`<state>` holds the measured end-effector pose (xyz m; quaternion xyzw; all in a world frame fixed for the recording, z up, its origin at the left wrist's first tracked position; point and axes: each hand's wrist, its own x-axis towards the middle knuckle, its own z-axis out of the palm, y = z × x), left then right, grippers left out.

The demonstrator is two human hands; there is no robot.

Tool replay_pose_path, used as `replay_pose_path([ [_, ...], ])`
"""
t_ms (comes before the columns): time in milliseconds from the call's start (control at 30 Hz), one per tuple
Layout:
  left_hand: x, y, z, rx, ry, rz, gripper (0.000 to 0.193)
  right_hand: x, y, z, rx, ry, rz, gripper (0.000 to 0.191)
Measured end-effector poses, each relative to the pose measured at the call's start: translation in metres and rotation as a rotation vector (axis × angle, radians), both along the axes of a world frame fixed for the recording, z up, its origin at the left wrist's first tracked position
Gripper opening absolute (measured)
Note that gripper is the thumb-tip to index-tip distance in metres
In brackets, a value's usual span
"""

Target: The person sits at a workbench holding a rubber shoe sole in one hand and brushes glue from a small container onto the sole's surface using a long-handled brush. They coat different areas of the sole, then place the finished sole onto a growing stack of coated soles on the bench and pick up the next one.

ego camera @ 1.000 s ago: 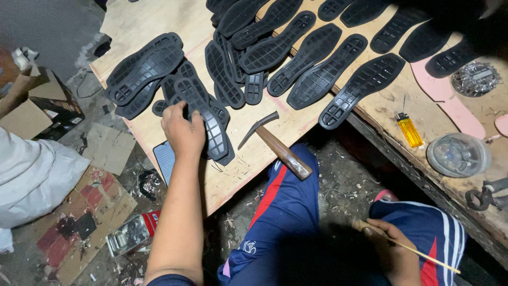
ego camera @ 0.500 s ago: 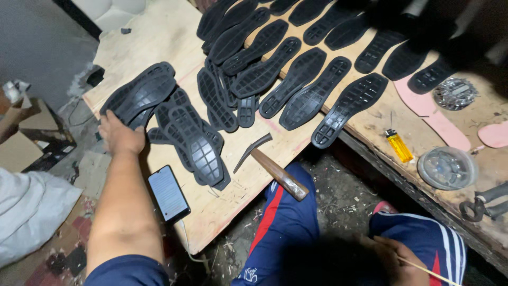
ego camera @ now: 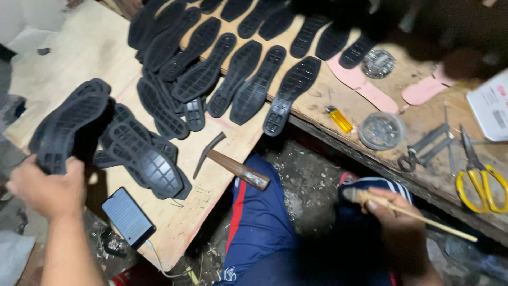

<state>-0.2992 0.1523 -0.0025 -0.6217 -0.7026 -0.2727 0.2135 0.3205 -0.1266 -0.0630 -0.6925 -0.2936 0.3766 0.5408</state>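
Fingers (ego camera: 63, 167) of left hand (ego camera: 45, 190) grip black sole (ego camera: 69, 124) beside phone (ego camera: 128, 217), hammer (ego camera: 230, 164).

arms: bare, no sleeves | trousers (ego camera: 259, 222): dark blue, red and white side stripes, small white emblem

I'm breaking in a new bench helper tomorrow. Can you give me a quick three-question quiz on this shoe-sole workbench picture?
1. True or false: the left hand grips a black sole at the board's edge.
2. What does the right hand hold? A) yellow scissors B) a thin wooden stick C) a lighter
3. Fill in: the hammer lies on the board between the phone and the yellow ______.

Key: 1 true; 2 B, the thin wooden stick; 3 lighter.
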Motion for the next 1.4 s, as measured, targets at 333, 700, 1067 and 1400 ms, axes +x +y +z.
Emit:
replay_pose_path([
  [333,0.158,-0.111,0.067,0.025,-1.508,-0.943,0.047,0.073,0.097,0.09,0.159,-0.976,0.144,0.024],
  [700,0.288,-0.18,0.006,-0.974,-2.563,-0.634,0.066,0.081,0.123,0.066,0.278,-1.129,0.15,0.02],
  [1067,0.328,-0.171,0.043,-1.478,-2.452,-1.188,0.106,-0.026,0.053,0.115,0.465,0.012,0.184,0.03],
  [1400,0.336,-0.177,0.061,-1.585,-2.2,-1.239,0.111,-0.074,0.026,0.093,0.519,-0.266,0.471,0.035],
])
